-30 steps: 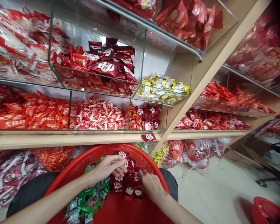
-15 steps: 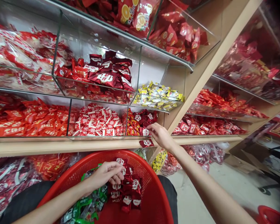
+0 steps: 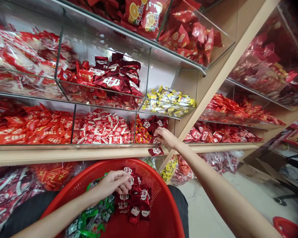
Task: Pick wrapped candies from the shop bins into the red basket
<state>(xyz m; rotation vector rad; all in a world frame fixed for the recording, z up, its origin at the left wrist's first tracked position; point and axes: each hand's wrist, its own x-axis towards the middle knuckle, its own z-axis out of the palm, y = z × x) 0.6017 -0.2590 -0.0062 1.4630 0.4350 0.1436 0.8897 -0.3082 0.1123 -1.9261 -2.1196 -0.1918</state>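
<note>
My right hand (image 3: pixel 164 137) reaches over the clear front of the lowest shelf's right-hand compartment. Its fingers are curled together on a dark red packet (image 3: pixel 155 140), which they partly cover. More dark red packets (image 3: pixel 155 123) and red-and-yellow candies (image 3: pixel 141 130) lie around it. One dark red packet (image 3: pixel 156 151) rests on the wooden ledge below. Over the red basket (image 3: pixel 167 201) hovers my left hand (image 3: pixel 118 181), palm turned inward, fingers loosely bent and apart, with nothing visible in them. Dark red packets (image 3: pixel 135 210) and green-and-clear wrapped pieces (image 3: pixel 93 216) lie in the basket.
Glass-divided shelves hold red-and-white candies (image 3: pixel 105 127), orange-red packets (image 3: pixel 39 125) and yellow-and-white candies (image 3: pixel 170 100). A slanting wooden post (image 3: pixel 201 92) stands right of my right hand. Filled plastic bags (image 3: pixel 10 195) sit under the ledge. Another red container (image 3: pixel 286 228) is at lower right.
My right hand has shifted slightly left, and its fingers now close over the packet beside them. My left hand stays almost where it was.
</note>
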